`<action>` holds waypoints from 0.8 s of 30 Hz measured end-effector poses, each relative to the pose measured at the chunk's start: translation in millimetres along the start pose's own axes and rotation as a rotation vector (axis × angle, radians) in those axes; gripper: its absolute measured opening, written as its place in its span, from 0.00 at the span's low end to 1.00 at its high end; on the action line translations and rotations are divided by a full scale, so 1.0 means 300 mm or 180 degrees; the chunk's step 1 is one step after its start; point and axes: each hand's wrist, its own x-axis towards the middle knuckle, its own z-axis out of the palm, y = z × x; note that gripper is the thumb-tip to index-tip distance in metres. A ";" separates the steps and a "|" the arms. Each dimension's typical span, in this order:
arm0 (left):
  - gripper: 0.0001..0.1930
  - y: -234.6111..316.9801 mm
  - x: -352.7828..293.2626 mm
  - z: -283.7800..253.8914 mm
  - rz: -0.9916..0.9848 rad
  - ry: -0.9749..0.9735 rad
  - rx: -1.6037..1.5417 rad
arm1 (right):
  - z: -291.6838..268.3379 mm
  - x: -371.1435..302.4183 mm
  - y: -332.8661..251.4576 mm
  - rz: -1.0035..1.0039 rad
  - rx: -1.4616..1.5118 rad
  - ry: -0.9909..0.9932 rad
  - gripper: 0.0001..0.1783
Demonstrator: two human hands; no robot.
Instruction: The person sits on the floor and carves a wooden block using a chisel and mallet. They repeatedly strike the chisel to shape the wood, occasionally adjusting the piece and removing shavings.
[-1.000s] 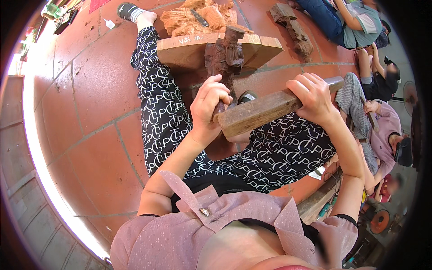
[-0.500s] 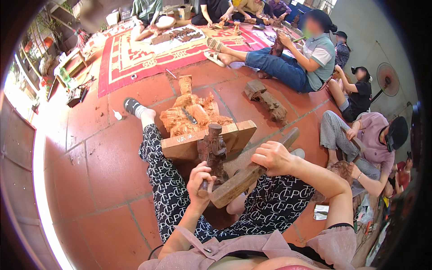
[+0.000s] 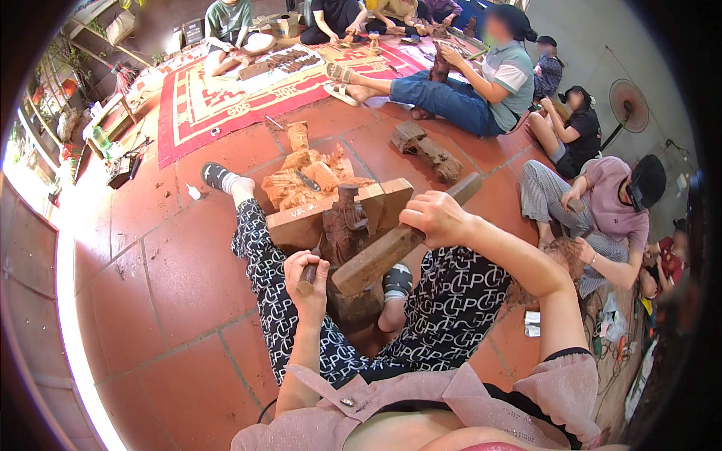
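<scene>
In my left hand (image 3: 301, 264), fingers are wrapped round a chisel (image 3: 307, 281) by its wooden handle; its thin blade points up beside a dark carved wooden figurine (image 3: 344, 225). The figurine stands upright between my legs, its lower part partly hidden by a mallet. My right hand (image 3: 436, 216) grips that long, flat-sided wooden mallet (image 3: 383, 258) near its far end. The mallet's near end hangs beside the chisel handle, apart from it as far as I can see. Behind the figurine stands a thick wooden board (image 3: 387, 201), and beyond it a pale orange carved statue (image 3: 301, 177).
A rough dark wood carving (image 3: 427, 152) lies on the red tiles ahead. Seated people work at the right, including a person in pink (image 3: 613, 199), and along the back. A red patterned mat (image 3: 180, 124) spreads ahead left. A fan (image 3: 629, 109) stands at the right wall.
My view has shifted slightly. My left hand and chisel have moved a little left, showing the blade. The mallet and my right hand have moved up and away, uncovering more of my foot.
</scene>
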 end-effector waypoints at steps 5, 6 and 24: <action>0.12 -0.013 -0.010 -0.034 -0.0173 0.0029 -0.0012 | -0.091 0.119 -0.091 -0.0520 -0.0212 0.0219 0.18; 0.12 -0.027 -0.010 -0.047 -0.0134 0.0053 0.0052 | -0.102 0.149 -0.107 -0.0649 -0.0252 0.0305 0.18; 0.11 -0.047 0.028 -0.169 -0.0690 0.0729 0.0510 | 0.125 0.398 0.137 -0.0862 0.0710 -0.0260 0.15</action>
